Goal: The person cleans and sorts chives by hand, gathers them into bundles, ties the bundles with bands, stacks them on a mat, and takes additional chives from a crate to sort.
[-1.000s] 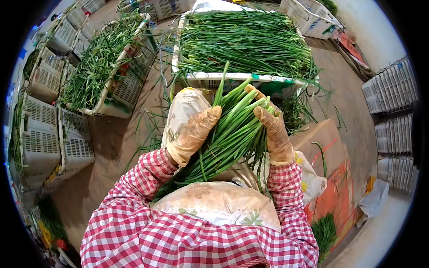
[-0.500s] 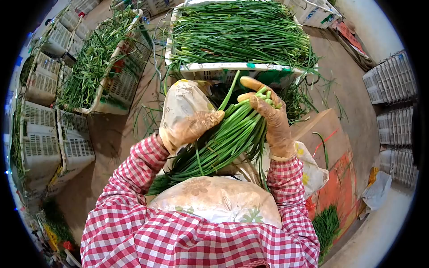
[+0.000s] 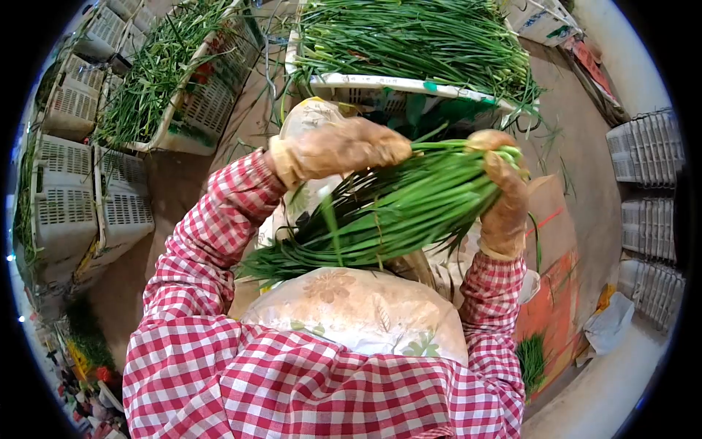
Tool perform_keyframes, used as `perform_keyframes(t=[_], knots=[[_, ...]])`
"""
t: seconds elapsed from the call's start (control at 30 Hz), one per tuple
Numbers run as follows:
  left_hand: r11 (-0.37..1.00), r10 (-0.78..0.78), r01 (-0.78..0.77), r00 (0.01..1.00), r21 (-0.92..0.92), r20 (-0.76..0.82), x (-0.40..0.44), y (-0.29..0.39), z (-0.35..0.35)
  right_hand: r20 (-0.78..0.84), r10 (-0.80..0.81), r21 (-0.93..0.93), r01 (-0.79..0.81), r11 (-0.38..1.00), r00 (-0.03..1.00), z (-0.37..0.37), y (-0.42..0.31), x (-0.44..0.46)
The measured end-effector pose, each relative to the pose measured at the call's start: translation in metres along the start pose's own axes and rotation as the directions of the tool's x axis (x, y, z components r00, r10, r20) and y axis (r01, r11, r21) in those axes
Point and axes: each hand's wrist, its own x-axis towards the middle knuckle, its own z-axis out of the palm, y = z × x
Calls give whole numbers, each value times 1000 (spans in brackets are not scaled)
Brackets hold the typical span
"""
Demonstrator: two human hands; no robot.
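A thick bunch of Chinese chives [image 3: 409, 212] lies slantwise across my lap, its pale stem ends to the right and its leaf tips to the lower left. My gloved right hand [image 3: 504, 175] is closed around the stem ends. Over the bunch's upper edge reaches my gloved left hand [image 3: 347, 150], slightly blurred, fingers together and pinching at stalks close to the right hand. A stained apron [image 3: 351, 307] with printed leaves covers my lap below the bunch.
Ahead stands a white crate [image 3: 409, 86] heaped with chives. Another crate [image 3: 175, 135] at the left holds loose, tangled greens. White slatted crates [image 3: 64, 197] line the left side; stacked ones [image 3: 647, 154] stand at the right. Flattened cardboard [image 3: 552, 293] lies right of me.
The bunch has moved right and turned flatter in my right hand. My left hand has swung right, from the bunch's left side to above it near the stems. The view has shifted slightly.
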Motion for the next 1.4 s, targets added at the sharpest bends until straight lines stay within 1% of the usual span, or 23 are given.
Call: perform_keyframes(t=[0.07,0.13,0.2,0.27,0.33,0.37,0.5,0.53,0.6,0.67,0.77,0.8,0.87,0.93,1.0,1.07,1.1,1.13,1.17,1.2,1.27,1.3,1.4], knots=[[949,-8,-53,981,-311,-192,-13,21,-13,-88,-75,85,82,993,993,-20,-3,-6],[991,-27,-57,809,-124,-587,-20,25,-24,-183,-81,87,98,991,980,-24,-17,-11],[922,-56,-221,736,-317,-674,-33,31,-31,-245,-146,75,169,983,958,-33,-29,-9],[896,45,-296,801,-331,-596,-35,54,-22,-195,-177,59,191,980,965,-35,-44,-4],[918,336,-396,819,-35,-466,-30,64,-7,-130,-257,-95,246,965,958,-34,-54,-1],[970,205,-239,898,-42,-389,-33,75,2,-120,-270,-103,259,960,955,-33,-58,1],[705,641,-583,767,404,-13,2,98,24,-58,-273,-173,259,950,960,-23,-90,9],[632,561,-529,816,566,137,6,118,25,46,-325,-202,328,923,944,-18,-102,16],[725,507,-524,845,448,169,10,127,26,158,-376,-228,404,886,913,-22,-117,17],[816,499,-543,834,195,234,17,103,26,-150,-500,-415,404,815,853,-39,-135,11],[717,363,-553,815,423,451,-1,60,30,-105,-496,-266,456,849,862,-35,-171,8],[625,449,-594,805,506,389,-16,17,29,-109,-506,-282,461,841,856,-41,-176,7],[864,-87,-128,915,487,395,-39,6,-1,-193,-569,-235,525,818,800,-56,-180,5],[149,-110,-157,979,976,174,-83,-62,-52,-66,-555,-261,522,812,830,-83,-179,3],[241,-154,56,988,969,-18,-104,-65,-101,-127,-525,-175,502,847,841,-87,-170,-2],[-389,-600,257,658,885,-455,-119,-37,-128,324,-751,-742,647,175,575,-89,-154,8],[-265,-599,409,640,873,-481,-122,-1,-123,-258,-507,-442,366,819,822,-85,-154,11],[-134,-599,547,620,826,-507,-124,27,-116,-269,-514,-446,368,816,814,-87,-148,7],[-130,-160,439,875,889,-456,-139,17,-108,-263,-455,-353,354,866,851,-93,-139,8],[-128,-157,443,874,887,-460,-134,20,-106,-240,-388,-256,328,909,890,-93,-134,11],[271,424,157,866,950,-264,-114,33,-92,-245,-403,-269,338,902,882,-78,-129,8],[271,427,162,863,949,-270,-102,39,-84,-260,-402,-252,340,906,878,-72,-127,7],[644,466,9,789,765,-401,-57,59,-52,-227,-420,-306,345,887,879,-71,-124,6]])
